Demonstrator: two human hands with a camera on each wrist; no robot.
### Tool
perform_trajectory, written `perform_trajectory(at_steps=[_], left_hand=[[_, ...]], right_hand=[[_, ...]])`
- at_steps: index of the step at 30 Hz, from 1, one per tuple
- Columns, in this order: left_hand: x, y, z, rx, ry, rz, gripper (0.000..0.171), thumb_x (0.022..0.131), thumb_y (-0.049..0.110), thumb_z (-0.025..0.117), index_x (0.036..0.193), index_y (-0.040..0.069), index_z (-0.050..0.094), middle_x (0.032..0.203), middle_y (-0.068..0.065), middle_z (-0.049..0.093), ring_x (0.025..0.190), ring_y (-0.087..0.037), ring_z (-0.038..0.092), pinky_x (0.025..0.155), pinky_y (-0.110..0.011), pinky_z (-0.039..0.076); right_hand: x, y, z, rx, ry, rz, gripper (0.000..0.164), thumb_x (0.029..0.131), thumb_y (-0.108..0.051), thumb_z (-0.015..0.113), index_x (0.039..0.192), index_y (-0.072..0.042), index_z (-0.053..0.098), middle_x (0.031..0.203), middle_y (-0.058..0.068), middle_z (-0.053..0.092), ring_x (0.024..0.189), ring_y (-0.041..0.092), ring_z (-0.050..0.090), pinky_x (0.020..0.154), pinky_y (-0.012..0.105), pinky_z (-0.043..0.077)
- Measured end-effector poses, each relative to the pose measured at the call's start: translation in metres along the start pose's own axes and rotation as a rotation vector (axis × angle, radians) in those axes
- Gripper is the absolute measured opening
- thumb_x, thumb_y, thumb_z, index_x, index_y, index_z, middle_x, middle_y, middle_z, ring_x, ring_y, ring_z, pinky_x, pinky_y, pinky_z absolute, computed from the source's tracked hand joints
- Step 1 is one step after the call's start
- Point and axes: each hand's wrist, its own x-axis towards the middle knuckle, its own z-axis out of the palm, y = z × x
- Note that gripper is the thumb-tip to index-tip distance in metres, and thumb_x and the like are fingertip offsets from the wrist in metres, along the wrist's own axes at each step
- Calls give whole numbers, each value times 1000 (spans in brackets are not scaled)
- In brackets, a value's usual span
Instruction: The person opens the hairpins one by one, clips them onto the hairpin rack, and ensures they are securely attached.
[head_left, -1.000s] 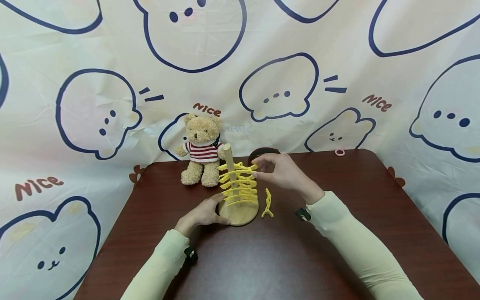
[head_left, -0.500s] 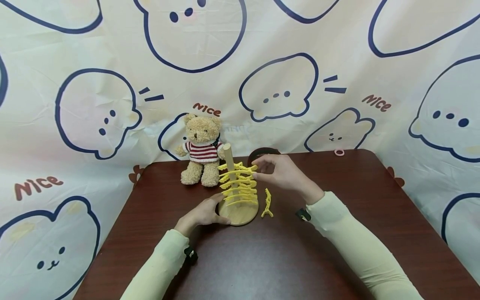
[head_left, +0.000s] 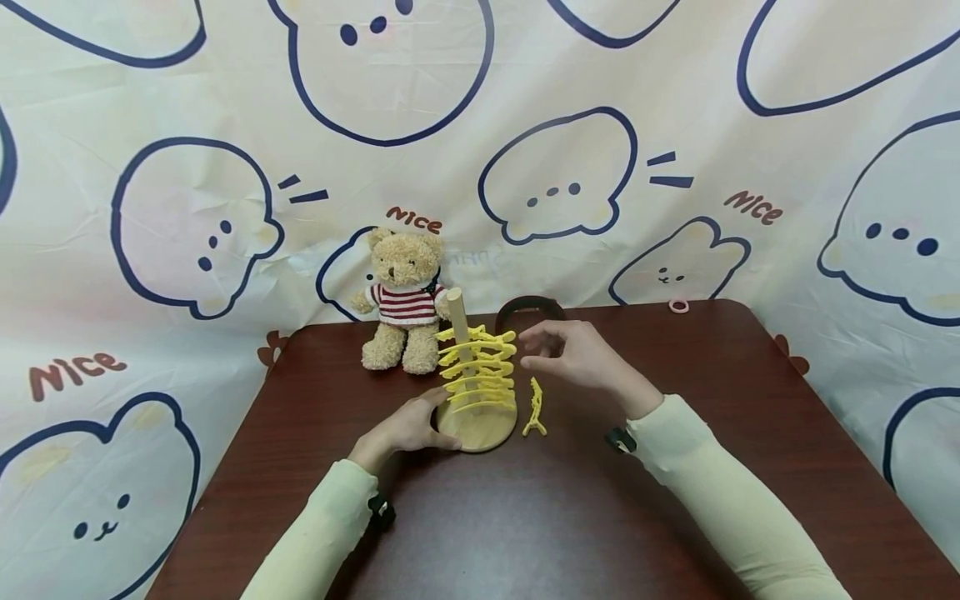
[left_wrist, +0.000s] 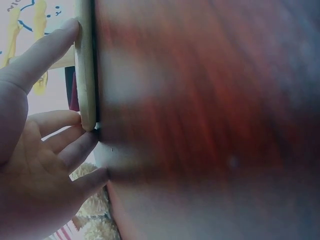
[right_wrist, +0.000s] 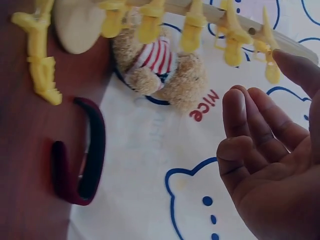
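A wooden stand with a round base (head_left: 480, 432) and an upright post (head_left: 456, 305) is at the middle of the table. Several yellow forked plastic pieces (head_left: 480, 364) are stacked in tiers around the post. My left hand (head_left: 405, 423) holds the base by its rim, the thumb (left_wrist: 47, 52) along its upper face and the fingers at its edge. Just right of the top tiers, my right hand (head_left: 581, 357) hangs with bent fingers and a gap to the thumb, holding nothing. One loose yellow piece (head_left: 536, 408) lies on the table right of the base.
Behind the stand at the left sits a teddy bear (head_left: 405, 300) in a striped sweater. A dark red curved band, like a headband (right_wrist: 98, 145), rests at the back behind my right hand. A small pink ring (head_left: 678, 306) is near the table's back edge.
My right hand has let go of the upper yellow piece and drawn back a little to the right and down. The left hand and the stand have stayed in place.
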Motion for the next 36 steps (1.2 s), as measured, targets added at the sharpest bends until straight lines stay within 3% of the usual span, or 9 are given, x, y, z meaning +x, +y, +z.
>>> perform_trajectory(at_steps=[9, 17, 22, 36], left_hand=[[0, -1, 1, -5, 5, 5, 93, 75, 40, 87, 152, 10, 42, 159, -12, 38, 145, -31, 40, 116, -48, 37], [0, -1, 1, -3, 8, 2, 94, 75, 41, 87, 152, 9, 42, 159, -13, 38, 145, -32, 39, 116, -49, 37], [1, -1, 0, -9, 11, -4, 94, 75, 41, 87, 152, 9, 42, 159, -13, 39, 144, -32, 40, 116, -49, 37], [2, -1, 0, -6, 15, 13, 93, 75, 40, 87, 151, 10, 43, 159, -12, 39, 144, -31, 41, 115, -49, 38]], right_hand=[[-14, 24, 12, -3, -47, 25, 23, 86, -31, 78, 108, -23, 73, 93, -6, 71, 83, 13, 64, 75, 31, 55], [-24, 48, 33, -29, -111, 12, 29, 87, -30, 78, 109, -11, 74, 90, -6, 72, 80, 8, 64, 70, 27, 54], [-28, 61, 46, -52, -147, 20, 28, 87, -30, 78, 107, -11, 74, 89, -7, 73, 78, 6, 64, 67, 26, 52], [-32, 71, 65, -93, -204, 105, 13, 82, -25, 81, 90, -17, 74, 79, -8, 72, 65, 7, 63, 58, 27, 52]])
